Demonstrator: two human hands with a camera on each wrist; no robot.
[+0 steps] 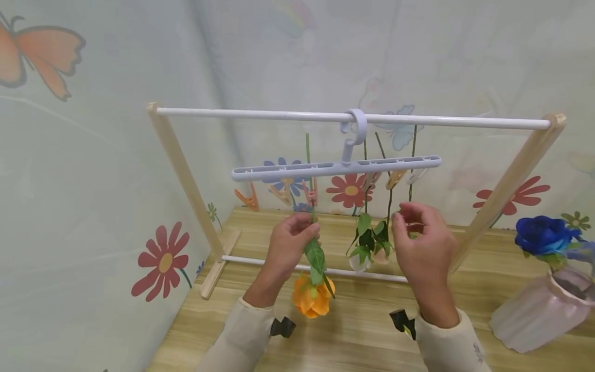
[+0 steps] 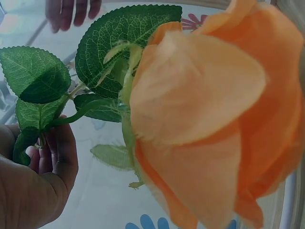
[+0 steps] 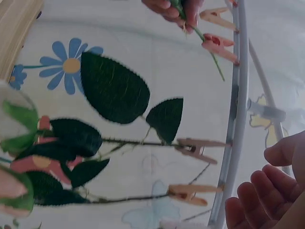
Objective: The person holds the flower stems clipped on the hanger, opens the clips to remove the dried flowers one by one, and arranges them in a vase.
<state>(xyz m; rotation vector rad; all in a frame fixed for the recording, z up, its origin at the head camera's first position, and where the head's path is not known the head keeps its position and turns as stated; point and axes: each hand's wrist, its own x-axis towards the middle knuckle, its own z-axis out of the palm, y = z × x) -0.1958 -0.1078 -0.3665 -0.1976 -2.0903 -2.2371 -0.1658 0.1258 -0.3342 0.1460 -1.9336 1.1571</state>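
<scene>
My left hand (image 1: 293,240) pinches the green stem of an orange artificial flower (image 1: 312,298), which hangs head down. In the left wrist view its petals fill the right side, and green leaves (image 2: 128,43) sit between bloom and hand. The stem's upper part runs through the pink clothespin (image 1: 310,194) under a pale hanger (image 1: 339,168); the right wrist view shows that clothespin (image 3: 219,47) around the stem. My right hand (image 1: 423,243), fingers loosely bent and holding nothing, is beside a white flower (image 1: 359,261) and a peach flower (image 1: 381,255) that hang upside down from clothespins.
The hanger hooks over the white top bar (image 1: 260,114) of a rack with wooden side posts (image 1: 183,175). An orange clothespin (image 1: 248,199) and a tan clothespin (image 1: 281,194) hang at its left. A pinkish vase (image 1: 534,310) with a blue flower (image 1: 541,235) stands at right.
</scene>
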